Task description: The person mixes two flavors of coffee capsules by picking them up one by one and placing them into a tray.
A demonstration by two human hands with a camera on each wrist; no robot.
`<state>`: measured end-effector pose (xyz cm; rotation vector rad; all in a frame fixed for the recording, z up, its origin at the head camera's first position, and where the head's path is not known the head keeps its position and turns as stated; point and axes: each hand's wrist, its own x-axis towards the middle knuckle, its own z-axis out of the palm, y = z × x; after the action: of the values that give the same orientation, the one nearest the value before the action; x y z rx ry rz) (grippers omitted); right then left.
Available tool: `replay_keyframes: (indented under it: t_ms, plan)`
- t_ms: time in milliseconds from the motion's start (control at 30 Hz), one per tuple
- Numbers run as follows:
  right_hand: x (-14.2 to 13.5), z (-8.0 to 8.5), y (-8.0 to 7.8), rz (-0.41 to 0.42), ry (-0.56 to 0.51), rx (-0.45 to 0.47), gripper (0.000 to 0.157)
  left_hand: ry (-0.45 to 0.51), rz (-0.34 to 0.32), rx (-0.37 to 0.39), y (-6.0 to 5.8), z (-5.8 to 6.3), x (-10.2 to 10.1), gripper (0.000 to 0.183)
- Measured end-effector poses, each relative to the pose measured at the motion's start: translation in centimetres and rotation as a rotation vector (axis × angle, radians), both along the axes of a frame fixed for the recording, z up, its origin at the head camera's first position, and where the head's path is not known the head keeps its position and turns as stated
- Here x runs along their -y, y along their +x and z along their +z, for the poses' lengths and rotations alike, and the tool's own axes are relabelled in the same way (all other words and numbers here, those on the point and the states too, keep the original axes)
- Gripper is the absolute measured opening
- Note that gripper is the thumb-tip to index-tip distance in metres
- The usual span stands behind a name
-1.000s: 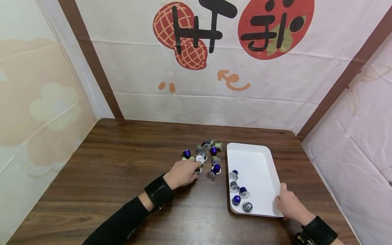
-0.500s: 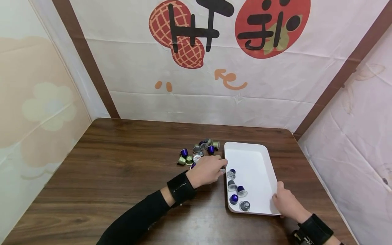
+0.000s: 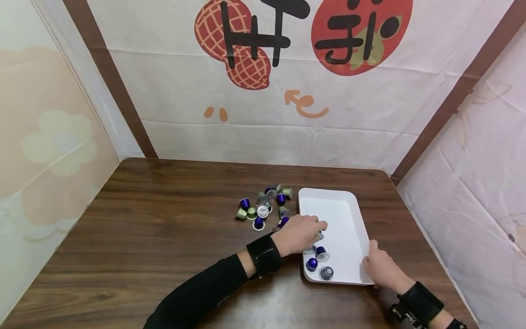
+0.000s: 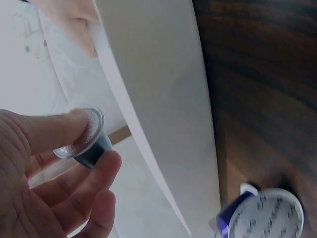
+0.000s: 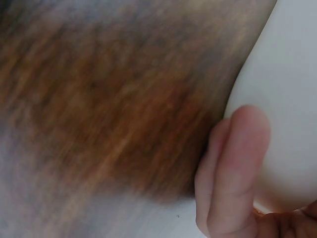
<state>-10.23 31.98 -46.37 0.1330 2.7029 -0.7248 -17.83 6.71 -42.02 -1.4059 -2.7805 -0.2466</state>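
My left hand (image 3: 297, 235) reaches over the left side of a white tray (image 3: 343, 219). Between thumb and fingers it pinches a dark coffee capsule (image 4: 93, 148) with a silver foil lid, held tilted in the left wrist view. Beneath and beside that hand, several capsules lie in the tray's near left part, among them a blue capsule (image 3: 312, 264) and a grey capsule (image 3: 326, 273); the hand hides some. My right hand (image 3: 385, 269) grips the tray's near right edge. In the right wrist view its fingers (image 5: 237, 168) press along the tray's outer wall.
Left of the tray, a loose cluster of blue, green and silver capsules lies on the brown wooden table (image 3: 164, 237), including a green capsule (image 3: 241, 213) and a blue capsule (image 3: 258, 223). A printed cloth (image 3: 246, 141) hangs behind the table's far edge.
My left hand has moved right from the capsule cluster to over the tray, carrying a capsule. The right hand has stayed at the tray's edge. The head view has shifted slightly.
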Motion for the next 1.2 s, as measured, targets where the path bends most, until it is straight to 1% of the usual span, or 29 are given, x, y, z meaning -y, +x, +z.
replay_keyframes:
  t_ms: [167, 367, 600, 733, 833, 933, 1033, 1100, 1200]
  plan:
    - [0.1, -0.1, 0.0, -0.011, -0.002, 0.010, 0.031, -0.010, -0.011, 0.033, 0.2, -0.6, -1.0, 0.020]
    - [0.2, -0.1, -0.2, -0.007, -0.001, 0.008, 0.031, -0.017, -0.013, 0.013, 0.2, -1.1, -1.5, 0.020]
    - [0.3, -0.3, -0.2, -0.001, -0.008, -0.001, 0.032, -0.020, -0.018, 0.016, 0.2, -1.5, -1.9, 0.017]
    - [0.4, -0.4, -0.2, 0.006, -0.012, 0.015, 0.033, -0.026, -0.010, 0.013, 0.3, -1.9, -2.0, 0.014]
    - [0.3, -0.4, -0.3, 0.009, -0.015, 0.015, 0.032, -0.016, 0.014, 0.011, 0.2, -1.9, -1.9, 0.014]
    - [0.2, -0.3, -0.3, 0.010, -0.019, 0.003, 0.030, -0.003, 0.047, 0.008, 0.0, -1.6, -1.5, 0.019]
    - [0.1, -0.2, -0.3, 0.011, -0.021, -0.002, 0.029, 0.023, 0.077, -0.007, -0.3, -1.1, -0.4, 0.018]
    - [0.1, -0.2, -0.3, 0.007, -0.019, 0.000, 0.028, 0.051, 0.100, -0.026, -0.6, -0.9, 0.7, 0.014]
    - [0.0, -0.1, -0.2, 0.003, -0.004, 0.001, 0.028, 0.107, 0.153, -0.050, -1.0, -0.8, 2.7, 0.008]
